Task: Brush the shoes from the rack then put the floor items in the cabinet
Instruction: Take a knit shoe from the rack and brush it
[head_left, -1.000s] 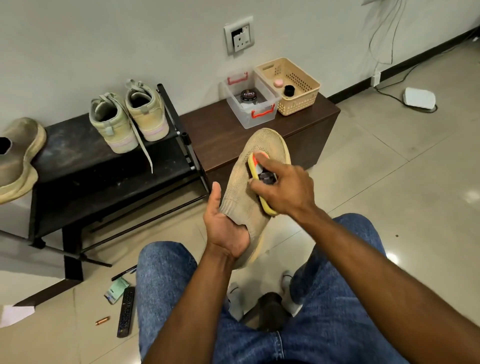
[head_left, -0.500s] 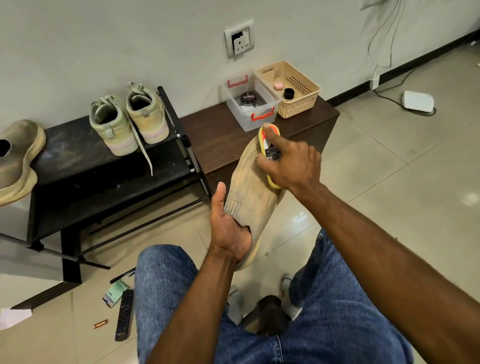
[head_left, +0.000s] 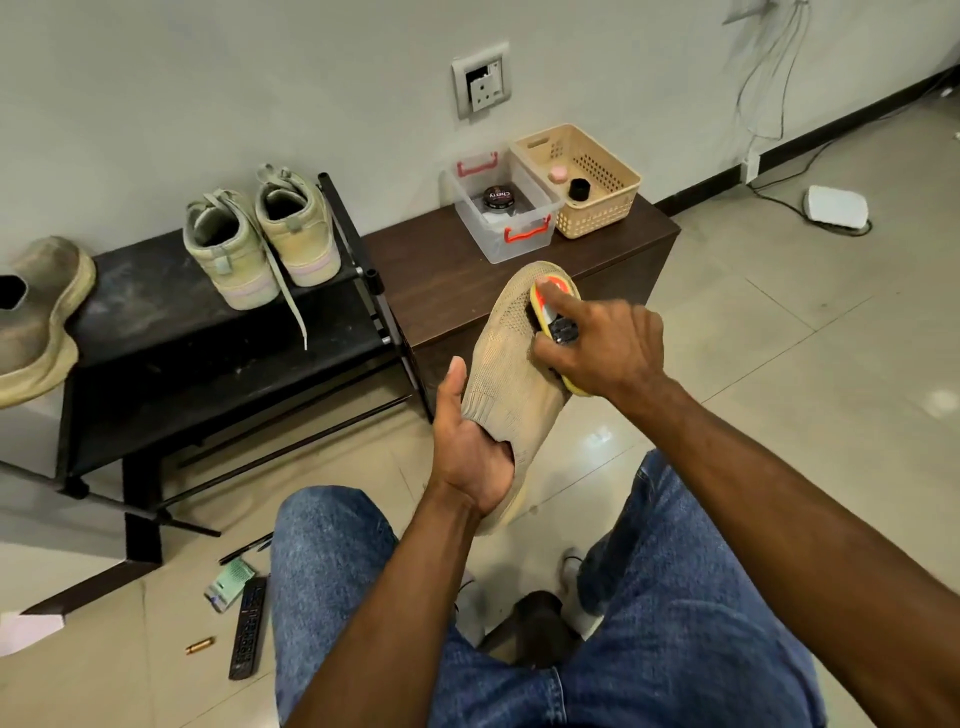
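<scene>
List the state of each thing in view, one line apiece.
Knit shoe: held up, toe pointing away.
Left hand: grips the shoe's heel opening.
Right hand: holds the brush.
Brush: pressed on the shoe's upper.
Pair of sneakers: upright on the rack.
Clear bin: lidless, tin inside.
Remote: lying on the floor.

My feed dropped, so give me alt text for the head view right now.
The left hand holds a tan shoe by its opening while the right hand presses a brush on its toe. A shoe pair sits on the rack; a remote lies on the floor.
</scene>
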